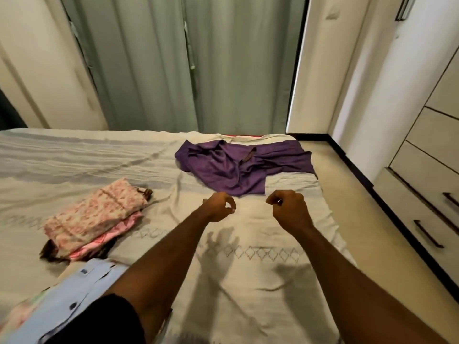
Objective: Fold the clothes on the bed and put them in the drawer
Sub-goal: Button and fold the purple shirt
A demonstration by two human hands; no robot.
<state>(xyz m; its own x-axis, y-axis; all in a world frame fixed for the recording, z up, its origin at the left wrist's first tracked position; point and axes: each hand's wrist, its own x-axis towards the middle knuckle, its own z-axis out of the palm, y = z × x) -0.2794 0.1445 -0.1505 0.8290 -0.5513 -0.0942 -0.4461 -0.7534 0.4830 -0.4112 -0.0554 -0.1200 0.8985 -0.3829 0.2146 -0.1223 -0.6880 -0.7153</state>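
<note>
Above the bed (pixel 285 281), both curled, empty hands, left hand (pixel 219 207) and right hand (pixel 289 207), hover near the purple garment's (pixel 223 170) hem

A single wide-angle camera is sitting on the person's head, looking forward and down across the bed (pixel 260 244) toward the curtains (pixel 188 63) at its far side. Both forearms are reaching out from the bottom edge, close below the lens. Drawers (pixel 427 194) are lining the right edge.
</note>
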